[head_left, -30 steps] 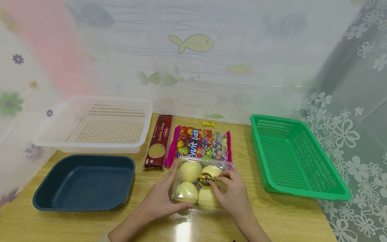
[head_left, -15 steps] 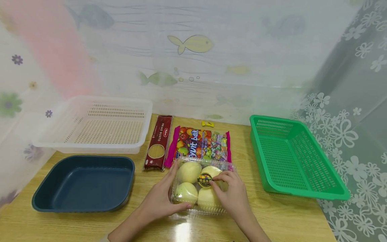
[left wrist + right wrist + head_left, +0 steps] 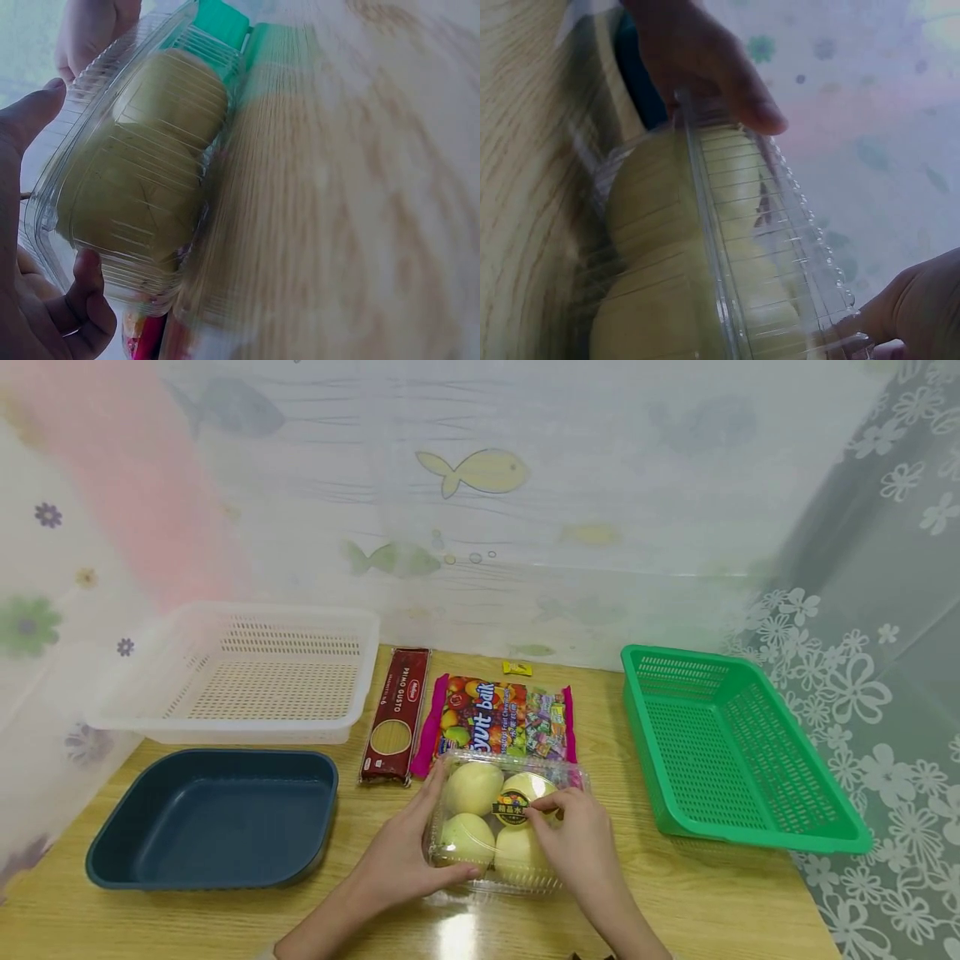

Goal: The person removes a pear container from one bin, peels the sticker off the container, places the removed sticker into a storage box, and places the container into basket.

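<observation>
A clear plastic fruit box [image 3: 480, 889] sits on the table, holding several round, pale yellow-green fruits [image 3: 467, 839]. My left hand [image 3: 397, 860] grips its left side, the thumb along the near edge of the lid. In the left wrist view, curled fingers [image 3: 88, 281] show at the box's end. On top is a round black and gold sticker [image 3: 510, 807] with a fruit picture. My right hand [image 3: 581, 839] pinches this sticker's right edge between thumb and forefinger. The lid is down over the fruits.
Behind the box lie a candy bag [image 3: 495, 714], a red spaghetti pack [image 3: 396, 714] and a small yellow wrapped sweet [image 3: 517, 668]. A white basket [image 3: 225, 724] and dark blue basin [image 3: 210, 881] stand left, a green basket [image 3: 757, 837] right.
The thumb and forefinger of my right hand have drawn closer together at the sticker's edge. My left hand keeps its hold, and the box stays in place.
</observation>
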Motion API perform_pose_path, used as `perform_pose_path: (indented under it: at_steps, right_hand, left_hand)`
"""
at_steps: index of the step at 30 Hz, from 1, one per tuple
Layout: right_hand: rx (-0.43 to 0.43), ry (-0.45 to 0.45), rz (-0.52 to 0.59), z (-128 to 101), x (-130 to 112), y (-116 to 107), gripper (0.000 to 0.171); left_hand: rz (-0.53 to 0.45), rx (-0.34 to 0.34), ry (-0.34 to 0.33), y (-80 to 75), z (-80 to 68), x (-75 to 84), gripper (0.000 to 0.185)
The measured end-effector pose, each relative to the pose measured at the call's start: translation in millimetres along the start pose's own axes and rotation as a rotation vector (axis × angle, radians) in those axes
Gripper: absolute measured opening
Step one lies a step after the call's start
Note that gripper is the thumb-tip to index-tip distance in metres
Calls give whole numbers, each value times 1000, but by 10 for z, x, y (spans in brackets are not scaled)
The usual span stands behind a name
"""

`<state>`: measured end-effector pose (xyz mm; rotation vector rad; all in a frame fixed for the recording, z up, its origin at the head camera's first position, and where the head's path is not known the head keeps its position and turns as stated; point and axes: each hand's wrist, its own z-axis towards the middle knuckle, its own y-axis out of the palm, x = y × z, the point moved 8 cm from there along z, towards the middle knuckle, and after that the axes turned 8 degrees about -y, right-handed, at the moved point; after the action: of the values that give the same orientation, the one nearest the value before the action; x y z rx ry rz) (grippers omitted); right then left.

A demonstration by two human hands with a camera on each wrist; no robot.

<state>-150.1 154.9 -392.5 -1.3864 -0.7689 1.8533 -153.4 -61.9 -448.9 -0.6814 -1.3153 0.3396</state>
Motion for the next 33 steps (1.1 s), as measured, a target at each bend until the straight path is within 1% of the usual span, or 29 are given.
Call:
perform_pose_path:
  at_steps: [4, 8, 12, 16, 18, 21, 24, 27, 30, 31, 33]
  right_hand:
    - [8, -12, -38, 14, -15, -31, 6]
    - [-21, -42, -85, 30, -45, -10, 10]
    - [-40, -124, -145, 42, -121, 41, 13]
    - [-4, -220, -225, 19, -204, 78, 15]
    - [15, -243, -246, 1, -231, 94, 14]
    - [19, -254, -247, -17, -245, 118, 13]
    - [1, -267, -196, -18, -236, 120, 12]
    - [-22, -230, -70, -9, -182, 89, 13]
    - [-15, -140, 22, -10, -91, 36, 7]
    - [-14, -110, 31, -14, -66, 24, 7]
    - [-16, -74, 0, -21, -38, 14, 13]
  left_hand:
    - [5, -2, 4, 9, 5, 4, 139]
    - [9, -4, 10, 21, 14, 5, 139]
    - [18, -3, 0, 21, 11, -7, 140]
    - [18, -3, -8, 19, 2, -12, 140]
    - [14, -5, -15, 21, -3, -16, 140]
    - [10, -9, -24, 24, -5, -19, 139]
    - [8, -12, -30, 23, -4, -17, 139]
    - [10, -15, -32, 21, -5, -9, 139]
    - [13, -20, -35, 19, -8, -5, 139]
    - [14, -19, -35, 18, -11, -4, 139]
    - [14, -18, -34, 15, -14, -5, 139]
